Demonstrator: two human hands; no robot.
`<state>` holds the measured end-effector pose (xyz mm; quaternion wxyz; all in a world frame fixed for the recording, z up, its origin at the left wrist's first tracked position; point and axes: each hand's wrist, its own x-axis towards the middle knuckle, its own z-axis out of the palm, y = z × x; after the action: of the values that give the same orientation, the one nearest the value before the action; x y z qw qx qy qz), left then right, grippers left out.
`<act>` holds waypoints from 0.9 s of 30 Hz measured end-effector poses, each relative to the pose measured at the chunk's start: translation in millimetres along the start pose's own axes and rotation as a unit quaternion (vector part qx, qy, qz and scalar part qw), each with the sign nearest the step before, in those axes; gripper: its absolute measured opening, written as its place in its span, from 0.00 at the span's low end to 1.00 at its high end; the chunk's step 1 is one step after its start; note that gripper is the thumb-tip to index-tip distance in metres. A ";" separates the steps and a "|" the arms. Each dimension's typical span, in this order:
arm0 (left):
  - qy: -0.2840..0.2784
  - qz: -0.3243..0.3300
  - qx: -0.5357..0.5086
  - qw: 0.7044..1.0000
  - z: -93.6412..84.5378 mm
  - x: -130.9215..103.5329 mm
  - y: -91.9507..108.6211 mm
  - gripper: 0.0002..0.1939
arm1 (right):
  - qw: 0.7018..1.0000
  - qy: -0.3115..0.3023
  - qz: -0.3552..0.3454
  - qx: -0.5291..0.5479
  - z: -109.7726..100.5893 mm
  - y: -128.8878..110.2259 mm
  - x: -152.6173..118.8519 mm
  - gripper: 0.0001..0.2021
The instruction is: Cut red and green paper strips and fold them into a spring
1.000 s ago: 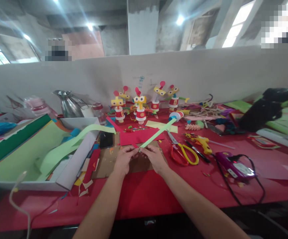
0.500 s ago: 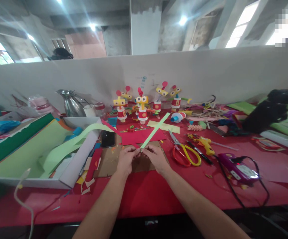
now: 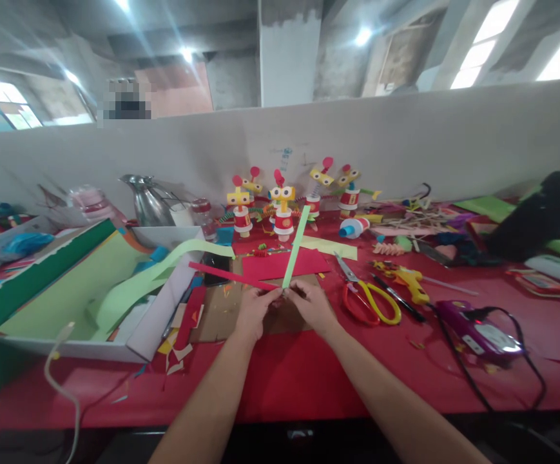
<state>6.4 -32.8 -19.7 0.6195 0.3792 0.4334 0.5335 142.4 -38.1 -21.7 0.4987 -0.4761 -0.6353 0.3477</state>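
Note:
My left hand (image 3: 255, 308) pinches the near end of a red paper strip (image 3: 229, 274), which stretches out to the left over a black phone (image 3: 216, 267). Beside it, my right hand (image 3: 310, 306) pinches the lower end of a light green strip (image 3: 296, 248) that points up and away. The two strips meet between my fingertips, above a brown cardboard sheet (image 3: 216, 319). Just beyond lies red paper (image 3: 265, 265). Scissors (image 3: 366, 296) with red and yellow handles rest right of my right hand.
A white box (image 3: 137, 348) of coloured paper stands at the left. Several paper figures (image 3: 283, 209) line the back. To the right are a yellow glue gun (image 3: 412, 283), a black pen (image 3: 398, 298) and a purple power socket (image 3: 477, 332) with a black cable.
The green strip has swung to a more upright angle. The red strip now reaches further left and lies flatter. Both hands stay together, and the whole view has shifted slightly.

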 end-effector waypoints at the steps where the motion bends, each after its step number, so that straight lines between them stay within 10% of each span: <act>1: 0.006 0.013 0.005 1.000 -0.1 0.7 -1.3 0.12 | 1.000 -0.001 0.007 0.020 1.0 0.6 -0.1 0.08; 20: 0.026 0.025 0.007 0.999 8.0 -6.5 -0.4 0.13 | 0.999 0.028 -0.002 -0.040 1.3 7.6 1.9 0.13; 27: 0.043 0.033 -0.050 0.997 11.2 -9.2 4.4 0.13 | 0.987 0.006 0.076 0.140 8.3 -1.1 -2.5 0.13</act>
<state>15.0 -41.4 -10.5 0.6006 0.3388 0.4194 0.5905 134.3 -40.5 -23.5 0.5363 -0.4504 -0.5395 0.4674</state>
